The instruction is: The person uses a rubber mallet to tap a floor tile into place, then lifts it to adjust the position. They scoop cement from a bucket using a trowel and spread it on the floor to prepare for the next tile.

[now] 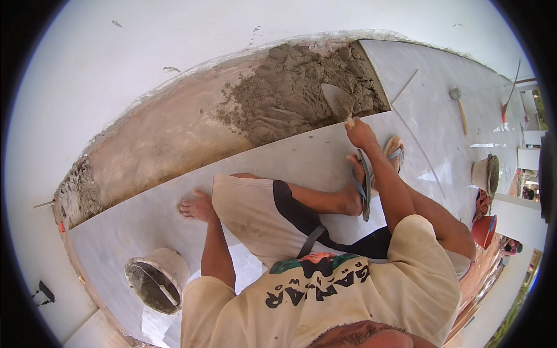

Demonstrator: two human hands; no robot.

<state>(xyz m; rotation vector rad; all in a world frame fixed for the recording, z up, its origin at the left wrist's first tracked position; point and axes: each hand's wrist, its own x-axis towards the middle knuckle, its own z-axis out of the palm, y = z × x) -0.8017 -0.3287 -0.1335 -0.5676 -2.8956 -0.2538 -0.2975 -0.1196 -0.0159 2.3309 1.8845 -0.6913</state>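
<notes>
My right hand (358,132) grips the handle of a trowel (335,100), whose blade lies on a rough bed of wet grey mortar (281,87) along the wall. My left hand (198,206) rests open, fingers spread, on the pale grey floor tiles (162,188) below the untiled strip. Bare reddish concrete (145,133) shows left of the mortar. My bent legs and sandalled feet (364,185) are on the tiles beside the strip.
A mortar-smeared bucket (152,281) stands at lower left. At right are a mallet (461,113), another bucket (481,174), a red container (483,232) and a thin straight strip (406,87) on the tiles. A white wall (191,29) borders the work area.
</notes>
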